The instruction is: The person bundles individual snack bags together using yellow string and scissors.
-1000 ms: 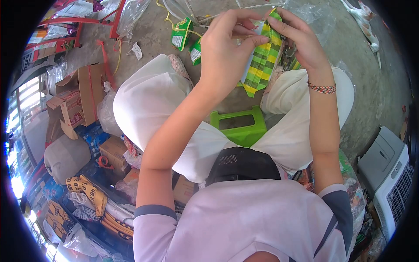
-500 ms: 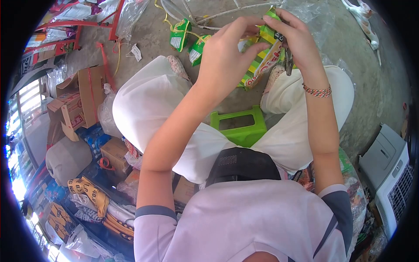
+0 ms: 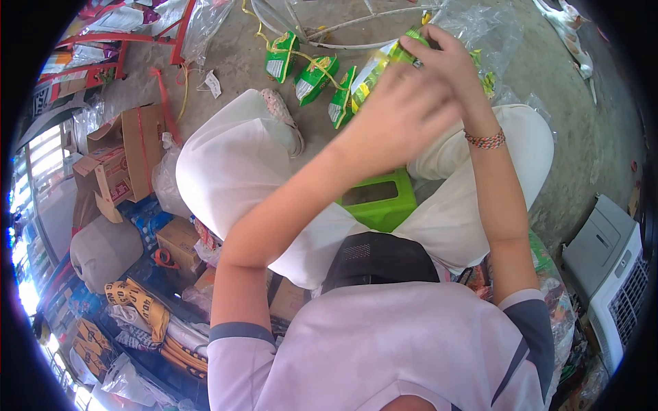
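Observation:
My right hand [image 3: 454,63], with a braided bracelet at the wrist, pinches the top of a green and yellow snack packet [image 3: 370,75]. My left hand [image 3: 404,116] is smeared by motion and crosses in front of the packet and my right wrist. Its fingers are too blurred to tell what they hold, if anything. Beside the packet, a yellow string [image 3: 306,54] runs along small green packets [image 3: 317,80] lying on the floor.
A green plastic stool [image 3: 384,205] stands between my knees. White metal tubing [image 3: 349,29] and clear plastic wrap [image 3: 480,27] lie ahead. Cardboard boxes [image 3: 140,147] are at left, a grey appliance [image 3: 596,236] at right. A cat [image 3: 569,31] lies at far right.
My left hand has swung right and down across the packet toward my right wrist. The packet has tilted left, and another small green packet shows beside it. The dark metal tool by my right hand is now hidden.

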Motion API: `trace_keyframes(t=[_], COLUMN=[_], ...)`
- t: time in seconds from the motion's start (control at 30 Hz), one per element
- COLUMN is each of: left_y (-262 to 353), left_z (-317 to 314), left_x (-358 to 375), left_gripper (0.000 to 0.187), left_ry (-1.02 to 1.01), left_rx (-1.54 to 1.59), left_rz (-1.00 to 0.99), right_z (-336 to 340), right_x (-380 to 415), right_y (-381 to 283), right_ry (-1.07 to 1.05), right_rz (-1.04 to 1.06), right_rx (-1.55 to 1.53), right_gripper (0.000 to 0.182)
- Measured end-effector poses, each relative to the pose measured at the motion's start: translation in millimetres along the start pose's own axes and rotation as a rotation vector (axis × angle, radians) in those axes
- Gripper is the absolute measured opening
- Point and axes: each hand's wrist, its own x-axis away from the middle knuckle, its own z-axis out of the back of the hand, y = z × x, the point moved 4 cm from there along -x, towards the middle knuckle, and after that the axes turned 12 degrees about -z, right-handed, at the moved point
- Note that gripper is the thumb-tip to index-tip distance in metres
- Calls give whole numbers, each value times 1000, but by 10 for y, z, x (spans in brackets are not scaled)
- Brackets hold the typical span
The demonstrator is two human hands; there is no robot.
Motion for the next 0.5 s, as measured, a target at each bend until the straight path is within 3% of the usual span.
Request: trace_keyframes(t=[0.1,0.2,0.33,0.4,0.5], left_y=[426,626,621,607,582], left_z=[-104,-137,-64,-77,-41], left_x=[37,73,120,153,144], left_gripper=[24,28,31,31,32], left_ry=[-14,33,-99,-158,-69], left_rx=[125,259,389,434,544], left_rz=[-157,-118,-79,-59,-16], right_z=[-96,-198,-415,-484,-554], right_x=[31,96,236,295,265], right_y=[-14,-44,65,56,80], right_ry=[-20,-109,-440,-421,-421], right_rz=[46,157,296,321,360], right_rx=[124,231,660,779,833], right_gripper=[38,35,28,27,26])
